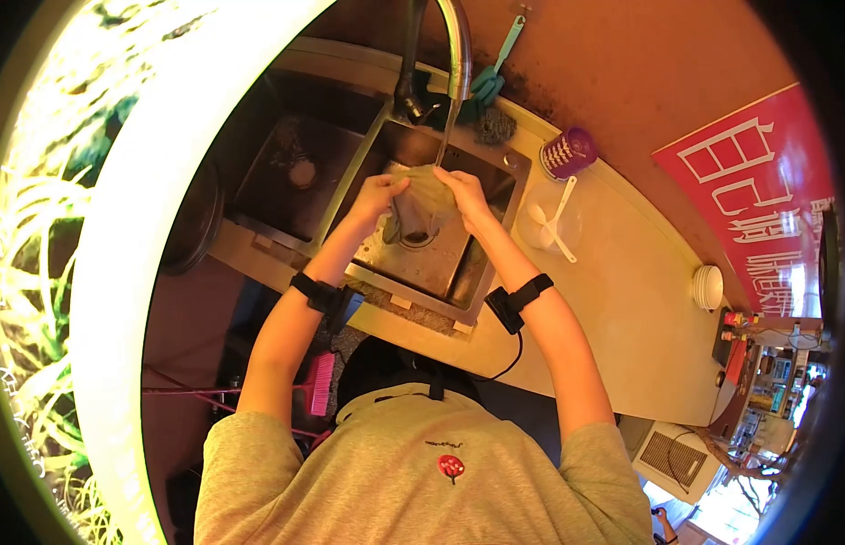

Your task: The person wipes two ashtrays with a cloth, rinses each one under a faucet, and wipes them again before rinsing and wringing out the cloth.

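A thin, wet, greyish-green cloth is stretched between my hands over the right-hand sink basin. My left hand pinches its left edge, and part of the cloth hangs down below that hand. At the opposite edge, my right hand grips the cloth with thumb and fingers. Water runs from the curved metal faucet down to the cloth near my right fingertips. The basin's floor is wet, and its drain is partly hidden behind the hanging cloth.
A second, darker basin adjoins on the left. Behind the sink are a green-handled brush and a scouring pad. On the right counter stand a purple canister, a clear bowl with white spoons and stacked white bowls.
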Available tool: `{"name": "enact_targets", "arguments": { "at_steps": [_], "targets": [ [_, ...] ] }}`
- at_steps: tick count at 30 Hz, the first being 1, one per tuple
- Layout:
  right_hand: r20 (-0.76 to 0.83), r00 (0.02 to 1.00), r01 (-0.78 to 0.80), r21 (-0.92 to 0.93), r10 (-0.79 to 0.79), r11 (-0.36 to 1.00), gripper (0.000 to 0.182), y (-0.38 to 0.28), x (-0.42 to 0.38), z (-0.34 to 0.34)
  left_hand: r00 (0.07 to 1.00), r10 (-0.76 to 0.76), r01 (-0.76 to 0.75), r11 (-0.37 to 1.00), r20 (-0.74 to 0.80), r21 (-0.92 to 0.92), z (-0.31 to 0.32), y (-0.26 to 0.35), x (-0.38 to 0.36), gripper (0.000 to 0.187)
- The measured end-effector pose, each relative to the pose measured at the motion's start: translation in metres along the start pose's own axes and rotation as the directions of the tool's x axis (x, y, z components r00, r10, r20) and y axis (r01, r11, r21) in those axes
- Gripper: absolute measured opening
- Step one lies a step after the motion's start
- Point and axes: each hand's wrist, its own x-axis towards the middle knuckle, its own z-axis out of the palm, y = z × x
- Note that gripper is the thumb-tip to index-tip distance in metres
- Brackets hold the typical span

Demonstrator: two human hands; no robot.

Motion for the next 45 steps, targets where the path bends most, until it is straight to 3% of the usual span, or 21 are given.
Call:
{"name": "enact_targets", "arguments": {
  "at_steps": [5, 8, 12, 13, 15, 18, 19, 21, 23, 25, 27, 28, 31, 33, 35, 36, 39, 40, 42, 43, 45],
  "targets": [
    [-0.067, 0.995, -0.062, 0.132, 0.072, 0.989, 0.043, 0.003, 0.012, -0.026, 1.000, -0.006, 0.006, 0.997, 0.009, -0.082, -0.019, 0.007, -0.001, 0.037],
    [-0.151, 0.988, -0.032, -0.037, 0.026, 0.999, 0.045, -0.001, 0.014, -0.039, 0.993, -0.049, 0.017, 0.961, -0.109, -0.274, -0.042, 0.005, 0.010, 0.028],
    [-0.157, 0.976, 0.101, -0.282, -0.150, 0.954, 0.060, -0.004, 0.013, -0.048, 0.973, 0.011, -0.026, 0.998, -0.231, -0.061, -0.049, 0.013, 0.006, 0.014],
    [-0.081, 0.968, 0.187, -0.402, -0.238, 0.896, 0.059, -0.005, 0.010, -0.047, 0.954, 0.047, -0.055, 0.998, -0.297, -0.019, -0.050, 0.014, 0.006, 0.014],
    [0.097, 0.921, 0.357, -0.599, -0.378, 0.717, 0.059, -0.009, 0.003, -0.044, 0.901, 0.126, -0.106, 0.992, -0.415, 0.071, -0.052, 0.016, 0.007, 0.016],
    [0.239, 0.939, 0.325, -0.857, -0.249, 0.400, 0.049, -0.016, -0.006, -0.047, 0.888, 0.111, -0.144, 0.989, -0.445, -0.040, -0.059, 0.015, 0.007, 0.023],
    [0.197, 0.906, 0.355, -0.836, -0.376, 0.418, 0.032, -0.005, 0.002, -0.052, 0.899, 0.147, -0.144, 0.989, -0.412, 0.039, -0.066, 0.015, 0.008, 0.023],
    [0.116, 0.914, 0.311, -0.818, -0.390, 0.484, 0.025, 0.004, 0.011, -0.056, 0.918, 0.208, -0.148, 0.970, -0.337, 0.195, -0.077, 0.013, 0.011, 0.024],
    [0.045, 0.933, 0.261, -0.769, -0.358, 0.584, 0.019, 0.002, 0.012, -0.055, 0.905, 0.373, -0.217, 0.820, -0.206, 0.530, -0.081, 0.005, 0.017, 0.022],
    [-0.018, 0.960, 0.194, -0.676, -0.280, 0.711, 0.015, -0.014, 0.005, -0.047, 0.874, 0.483, -0.253, 0.546, -0.053, 0.798, -0.082, 0.008, 0.012, 0.019],
    [-0.007, 0.922, 0.243, -0.768, -0.387, 0.592, 0.018, -0.010, 0.008, -0.045, 0.836, 0.539, -0.236, 0.186, 0.102, 0.954, -0.082, 0.012, 0.003, 0.015],
    [0.004, 0.899, 0.260, -0.810, -0.439, 0.526, 0.020, -0.008, 0.011, -0.044, 0.825, 0.561, -0.236, 0.235, 0.066, 0.943, -0.079, 0.014, 0.004, 0.016],
    [0.016, 0.907, 0.413, -0.219, -0.420, 0.884, 0.022, 0.001, 0.011, -0.024, 0.830, 0.557, -0.275, 0.445, -0.023, 0.852, -0.056, 0.015, 0.011, 0.015],
    [0.106, 0.917, 0.394, -0.100, -0.384, 0.914, 0.024, 0.004, 0.007, -0.008, 0.885, 0.464, -0.316, 0.654, -0.035, 0.688, -0.032, 0.010, 0.021, 0.012],
    [0.190, 0.905, 0.385, 0.015, -0.380, 0.923, 0.028, 0.011, 0.008, 0.009, 0.953, 0.299, -0.297, 0.902, 0.043, 0.313, -0.001, 0.014, 0.016, 0.013],
    [0.156, 0.931, 0.330, 0.024, -0.329, 0.944, 0.029, 0.016, 0.010, 0.012, 0.965, 0.255, -0.261, 0.954, 0.063, 0.145, 0.009, 0.018, 0.014, 0.012],
    [0.077, 0.983, 0.167, 0.025, -0.169, 0.986, 0.037, 0.022, 0.014, 0.012, 0.977, 0.168, -0.174, 0.984, 0.134, 0.034, 0.009, 0.035, 0.015, 0.012],
    [0.088, 0.977, 0.189, 0.050, -0.193, 0.981, 0.036, 0.022, 0.012, 0.013, 0.946, 0.294, -0.324, 0.868, 0.138, 0.377, 0.007, 0.042, 0.018, 0.012],
    [0.104, 0.963, 0.240, 0.100, -0.250, 0.966, 0.035, 0.017, 0.007, 0.014, 0.828, 0.485, -0.448, 0.269, 0.282, 0.853, 0.001, 0.061, 0.031, 0.014],
    [0.114, 0.965, 0.228, 0.087, -0.238, 0.970, 0.034, 0.017, 0.008, 0.014, 0.774, 0.493, -0.456, 0.000, 0.397, 0.890, -0.003, 0.067, 0.040, 0.023],
    [0.130, 0.969, 0.204, 0.062, -0.211, 0.977, 0.031, 0.017, 0.010, 0.012, 0.571, 0.502, -0.577, -0.319, 0.650, 0.752, -0.007, 0.076, 0.063, 0.029]
  ]
}}
